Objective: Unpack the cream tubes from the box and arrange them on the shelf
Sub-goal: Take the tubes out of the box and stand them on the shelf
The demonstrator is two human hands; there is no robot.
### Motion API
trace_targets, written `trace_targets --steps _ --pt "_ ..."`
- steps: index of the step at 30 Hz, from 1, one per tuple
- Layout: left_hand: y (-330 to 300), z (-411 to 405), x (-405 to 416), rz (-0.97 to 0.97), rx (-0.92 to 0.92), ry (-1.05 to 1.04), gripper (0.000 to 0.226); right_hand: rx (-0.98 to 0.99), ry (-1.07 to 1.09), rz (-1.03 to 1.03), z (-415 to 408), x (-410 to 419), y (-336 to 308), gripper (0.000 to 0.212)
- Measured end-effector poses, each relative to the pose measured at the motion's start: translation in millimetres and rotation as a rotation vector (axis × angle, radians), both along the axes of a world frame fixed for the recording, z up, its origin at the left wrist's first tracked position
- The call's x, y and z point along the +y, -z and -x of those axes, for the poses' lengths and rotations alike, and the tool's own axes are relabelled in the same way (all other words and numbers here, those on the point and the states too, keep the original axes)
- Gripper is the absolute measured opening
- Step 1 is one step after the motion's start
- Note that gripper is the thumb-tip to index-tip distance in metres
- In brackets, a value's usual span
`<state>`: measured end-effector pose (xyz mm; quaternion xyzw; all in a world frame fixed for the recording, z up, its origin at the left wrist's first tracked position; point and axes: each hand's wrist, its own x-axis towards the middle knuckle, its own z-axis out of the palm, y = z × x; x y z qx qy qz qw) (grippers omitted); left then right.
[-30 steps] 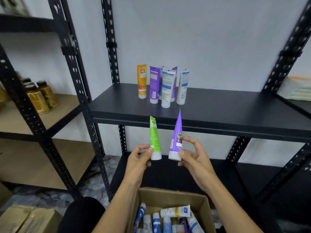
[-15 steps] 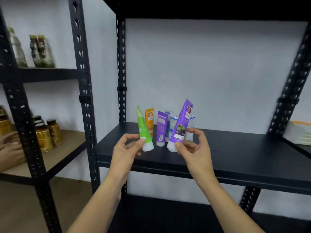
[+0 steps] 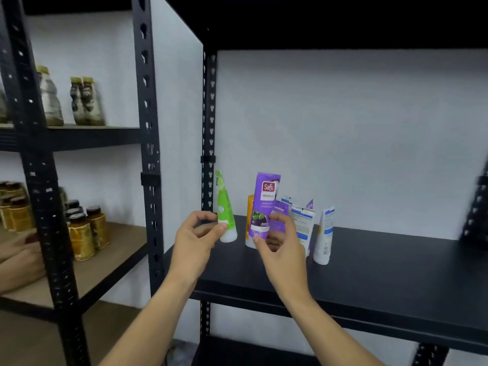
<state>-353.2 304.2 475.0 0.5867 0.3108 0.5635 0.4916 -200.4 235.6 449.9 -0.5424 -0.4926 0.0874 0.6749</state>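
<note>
My left hand (image 3: pixel 196 239) pinches a green cream tube (image 3: pixel 225 207) near its white cap, cap down, over the left end of the black shelf (image 3: pixel 383 265). A purple tube (image 3: pixel 264 204) is pinched low down by my right hand (image 3: pixel 280 247), upright in front of the group. Behind it stand an orange tube (image 3: pixel 249 210), another purple tube (image 3: pixel 281 208) and white-and-blue tubes (image 3: pixel 324 233), caps down on the shelf. The box is out of view.
A black upright post (image 3: pixel 149 154) splits this rack from the wooden shelf (image 3: pixel 105 260) on the left, which carries gold jars (image 3: pixel 81 233). Bottles (image 3: pixel 84 101) stand on the higher left shelf. Another person's hands (image 3: pixel 18 254) rest at the far left.
Both hands have carried the green and purple tubes up from the box and further in over the shelf, close to the standing group. The view has risen with them.
</note>
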Motion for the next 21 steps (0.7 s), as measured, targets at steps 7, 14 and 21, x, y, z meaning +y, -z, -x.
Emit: trace_targets --steps 7,14,21 --pt "12 8 16 0.038 0.065 -0.016 0.024 -0.105 0.026 0.14 -6 39 34 0.048" --pt "18 9 34 0.033 0.117 -0.042 0.024 -0.214 0.08 0.233 -12 62 43 0.048" --pt "23 1 49 0.028 0.16 -0.036 0.024 -0.291 0.122 0.368 -16 71 49 0.051"
